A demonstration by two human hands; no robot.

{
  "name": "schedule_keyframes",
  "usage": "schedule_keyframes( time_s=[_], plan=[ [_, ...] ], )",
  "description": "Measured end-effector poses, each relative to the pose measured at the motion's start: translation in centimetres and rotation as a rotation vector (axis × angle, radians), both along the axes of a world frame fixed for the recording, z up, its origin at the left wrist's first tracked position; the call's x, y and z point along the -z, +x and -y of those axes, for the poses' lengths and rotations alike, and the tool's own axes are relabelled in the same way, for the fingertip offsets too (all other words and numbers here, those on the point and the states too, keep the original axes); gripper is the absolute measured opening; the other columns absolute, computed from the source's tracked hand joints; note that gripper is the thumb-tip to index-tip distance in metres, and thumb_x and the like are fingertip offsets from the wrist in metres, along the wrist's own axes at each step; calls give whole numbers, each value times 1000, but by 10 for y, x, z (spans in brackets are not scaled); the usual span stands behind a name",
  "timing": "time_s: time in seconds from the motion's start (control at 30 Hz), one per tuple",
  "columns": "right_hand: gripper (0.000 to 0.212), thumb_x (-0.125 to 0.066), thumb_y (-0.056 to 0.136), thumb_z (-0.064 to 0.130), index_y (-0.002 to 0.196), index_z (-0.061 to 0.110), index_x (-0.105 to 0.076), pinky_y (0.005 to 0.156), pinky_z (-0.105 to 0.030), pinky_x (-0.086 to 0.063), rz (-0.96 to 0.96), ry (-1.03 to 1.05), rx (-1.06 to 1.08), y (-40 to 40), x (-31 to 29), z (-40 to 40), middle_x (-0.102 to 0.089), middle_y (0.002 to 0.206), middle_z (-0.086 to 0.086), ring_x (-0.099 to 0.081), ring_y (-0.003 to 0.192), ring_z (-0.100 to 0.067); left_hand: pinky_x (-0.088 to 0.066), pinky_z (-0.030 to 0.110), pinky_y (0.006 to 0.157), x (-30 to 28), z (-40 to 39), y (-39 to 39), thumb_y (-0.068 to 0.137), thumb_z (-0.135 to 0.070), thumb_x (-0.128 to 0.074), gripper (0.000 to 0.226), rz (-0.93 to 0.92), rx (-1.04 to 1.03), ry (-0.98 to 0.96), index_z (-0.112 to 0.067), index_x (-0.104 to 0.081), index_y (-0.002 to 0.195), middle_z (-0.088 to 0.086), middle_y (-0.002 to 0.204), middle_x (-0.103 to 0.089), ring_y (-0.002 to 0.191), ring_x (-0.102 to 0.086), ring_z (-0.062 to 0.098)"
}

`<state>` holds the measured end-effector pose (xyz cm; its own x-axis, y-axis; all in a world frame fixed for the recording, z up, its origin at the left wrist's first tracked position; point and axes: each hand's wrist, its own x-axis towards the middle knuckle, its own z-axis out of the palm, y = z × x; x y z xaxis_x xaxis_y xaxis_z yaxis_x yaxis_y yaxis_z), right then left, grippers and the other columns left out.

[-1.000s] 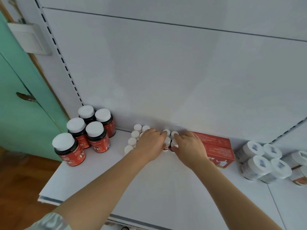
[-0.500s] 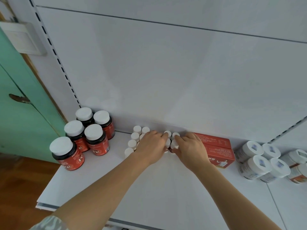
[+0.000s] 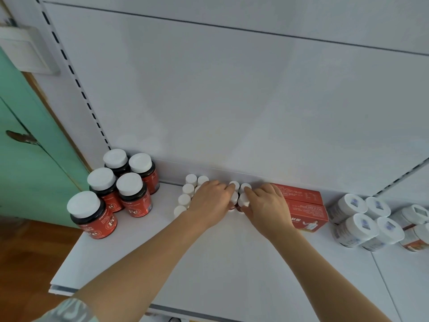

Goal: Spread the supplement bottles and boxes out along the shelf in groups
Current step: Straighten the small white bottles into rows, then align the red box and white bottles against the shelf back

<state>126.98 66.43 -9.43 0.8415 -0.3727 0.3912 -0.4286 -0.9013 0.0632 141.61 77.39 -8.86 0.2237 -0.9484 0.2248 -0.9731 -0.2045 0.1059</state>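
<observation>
Several small white-capped bottles [image 3: 188,189] stand in a cluster at the back of the white shelf [image 3: 209,263]. My left hand [image 3: 209,202] lies over the middle of this cluster, its fingers curled on the small bottles under it. My right hand [image 3: 267,205] grips a small white-capped bottle [image 3: 243,200] at the cluster's right side. Several large red-labelled bottles [image 3: 133,194] with white lids stand at the shelf's left. Two red boxes [image 3: 306,205] lie stacked just right of my right hand.
White tubs [image 3: 362,219] with white lids sit at the right of the shelf, reaching past the frame's edge. A white back panel [image 3: 232,101] rises behind everything. A green door [image 3: 27,159] and wooden floor [image 3: 27,263] lie left of the shelf's end.
Both hands have stayed on the small bottles with almost no shift. The view has drifted slightly, so the large bottles sit a little further left in the frame.
</observation>
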Motion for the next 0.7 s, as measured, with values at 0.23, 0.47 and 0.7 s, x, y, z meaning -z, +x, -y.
schedule_keyframes(
  time_s=[0.23,0.47,0.7],
  plan=[
    [45,-79,74,33,110,8,-67,87,-38,-51,-6,2,-12,1,3,1,-66,69,1,-60,85,-29,-49,42,71,4,1,2,87,-26,-66,36,-5,20,-5,-5,-62,115,9,88,-69,84,-61,32],
    [46,-77,75,30,113,7,-65,87,-39,-52,-10,14,-5,0,3,-1,-67,77,-2,-60,90,-29,-49,43,74,4,1,2,88,-27,-63,34,-14,10,-4,-7,-60,116,8,92,-69,87,-60,30],
    [49,-78,75,31,115,6,-65,86,-39,-52,1,17,-6,-3,0,-4,-68,82,-3,-61,90,-29,-46,41,80,2,0,1,90,-34,-59,36,-26,9,1,-12,-57,119,3,99,-68,94,-59,26]
  ],
)
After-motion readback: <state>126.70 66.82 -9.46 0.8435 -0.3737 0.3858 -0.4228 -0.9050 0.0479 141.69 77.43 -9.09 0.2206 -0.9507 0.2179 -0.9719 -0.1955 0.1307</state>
